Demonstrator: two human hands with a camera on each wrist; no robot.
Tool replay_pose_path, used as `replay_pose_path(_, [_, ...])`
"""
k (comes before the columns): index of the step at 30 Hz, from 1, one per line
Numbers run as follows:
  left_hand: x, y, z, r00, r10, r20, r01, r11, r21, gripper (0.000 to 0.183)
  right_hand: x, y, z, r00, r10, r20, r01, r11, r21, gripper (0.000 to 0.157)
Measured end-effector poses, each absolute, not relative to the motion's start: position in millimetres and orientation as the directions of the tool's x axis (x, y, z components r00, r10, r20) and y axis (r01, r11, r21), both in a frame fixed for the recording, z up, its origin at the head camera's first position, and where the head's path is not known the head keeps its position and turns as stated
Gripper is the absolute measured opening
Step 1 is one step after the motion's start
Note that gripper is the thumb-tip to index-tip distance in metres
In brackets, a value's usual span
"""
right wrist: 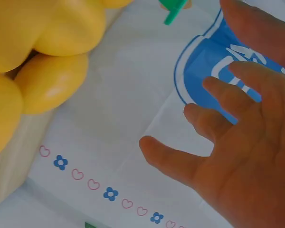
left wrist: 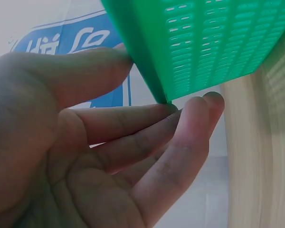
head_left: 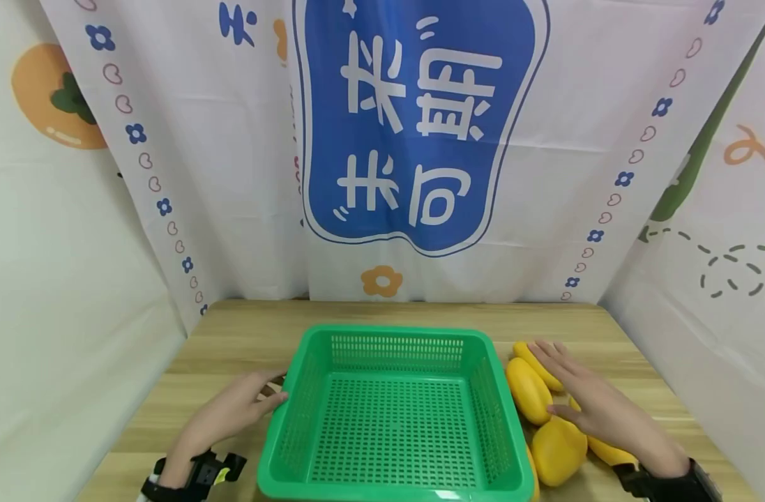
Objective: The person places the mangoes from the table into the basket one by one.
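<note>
On the wooden table (head_left: pixel 244 335), green basket (head_left: pixel 391 446), upright, mesh floor facing up. Left hand (head_left: pixel 231 406) at its left rim: thumb and bent fingers at the edge, a light pinch by the look of it. Just beside the basket's right wall, a cluster of yellow fruit (head_left: pixel 558 452), one piece partly hidden by the rim. Right hand (head_left: pixel 598 404) over the cluster, fingers spread, nothing held; cannot tell whether a fingertip touches. Risks, as judged: a knock from the right hand could set the rounded fruit rolling, since they look loose. Uneven force at the left rim alone could skew the thin-walled basket or shove it against the fruit. White printed cloth (head_left: pixel 564 174) hangs behind.
</note>
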State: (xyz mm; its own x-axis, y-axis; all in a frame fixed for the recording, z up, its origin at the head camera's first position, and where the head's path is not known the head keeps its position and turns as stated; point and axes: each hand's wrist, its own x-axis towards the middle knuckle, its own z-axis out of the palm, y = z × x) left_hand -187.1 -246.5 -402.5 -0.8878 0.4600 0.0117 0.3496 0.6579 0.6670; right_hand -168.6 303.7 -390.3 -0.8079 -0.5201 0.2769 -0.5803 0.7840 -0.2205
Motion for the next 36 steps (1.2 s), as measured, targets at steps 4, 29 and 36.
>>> replay_pose_path(4, [-187.0,-245.4,-400.1,-0.894,0.448,0.02,0.351,0.671,0.654,0.049,-166.6,312.6,-391.4,-0.834,-0.522,0.179,-0.552,0.799,-0.239,0.081])
replay_pose_path(29, [-179.8,-245.0,-406.3,-0.915,0.403,-0.013,0.293,0.687,0.665,0.054,-174.4,332.9,-420.5,-0.783,-0.619,-0.064,-0.588,0.77,-0.249,0.044])
replay_pose_path(36, [-176.1,-245.9,-408.6,-0.919,0.39,-0.064,0.227,0.654,0.722,0.061,-175.8,331.8,-420.3,-0.757,-0.636,-0.15,-0.595,0.766,-0.243,0.052])
